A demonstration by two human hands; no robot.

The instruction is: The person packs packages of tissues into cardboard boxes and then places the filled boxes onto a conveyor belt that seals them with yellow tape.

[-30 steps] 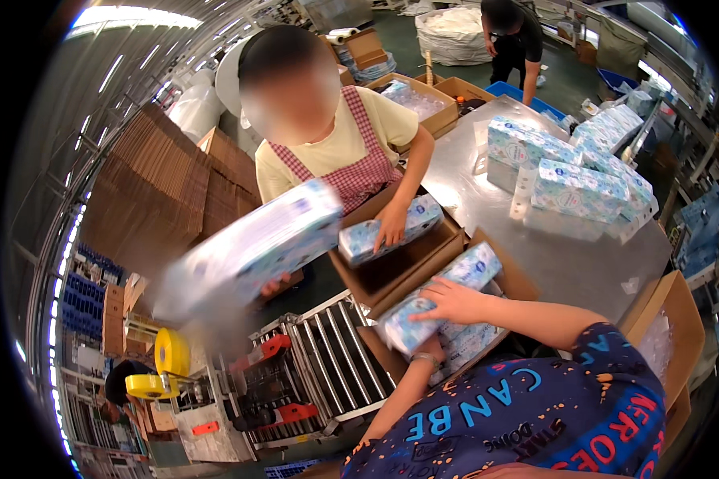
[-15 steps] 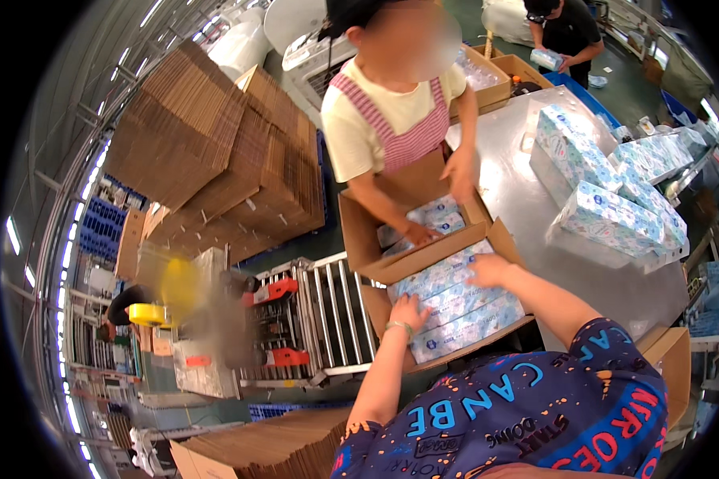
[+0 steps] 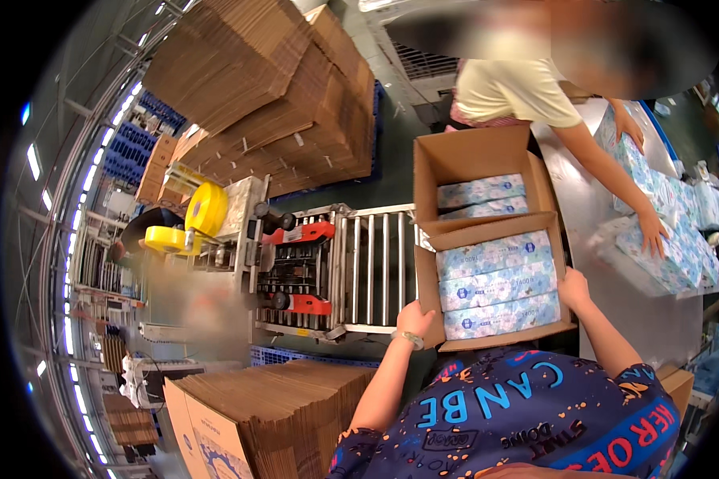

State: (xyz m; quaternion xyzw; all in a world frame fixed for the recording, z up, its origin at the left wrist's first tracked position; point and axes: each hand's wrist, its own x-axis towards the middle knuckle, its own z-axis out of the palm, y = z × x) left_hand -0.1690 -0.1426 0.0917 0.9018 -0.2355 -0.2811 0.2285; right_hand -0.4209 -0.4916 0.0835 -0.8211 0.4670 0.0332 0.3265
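An open cardboard box (image 3: 428, 287) stands in front of me, holding three long blue-and-white floral packs (image 3: 499, 286) laid side by side. My left hand (image 3: 416, 320) grips its left wall near the front corner. On the opposite wall, my right hand (image 3: 573, 289) has its fingers closed round the edge. Directly behind, a second open cardboard box (image 3: 471, 156) touches the first and contains similar packs (image 3: 482, 191).
A co-worker (image 3: 519, 92) reaches over the metal table (image 3: 607, 295) at right, hands on more floral packs (image 3: 669, 247). A roller conveyor (image 3: 375, 271) with a yellow-tape sealing machine (image 3: 295, 271) lies left. Flattened carton stacks stand at far left (image 3: 272, 112) and near left (image 3: 295, 407).
My hands have moved from the top of the packs to the box's side walls. The co-worker's hands have left the far box for the packs on the table. My view has shifted.
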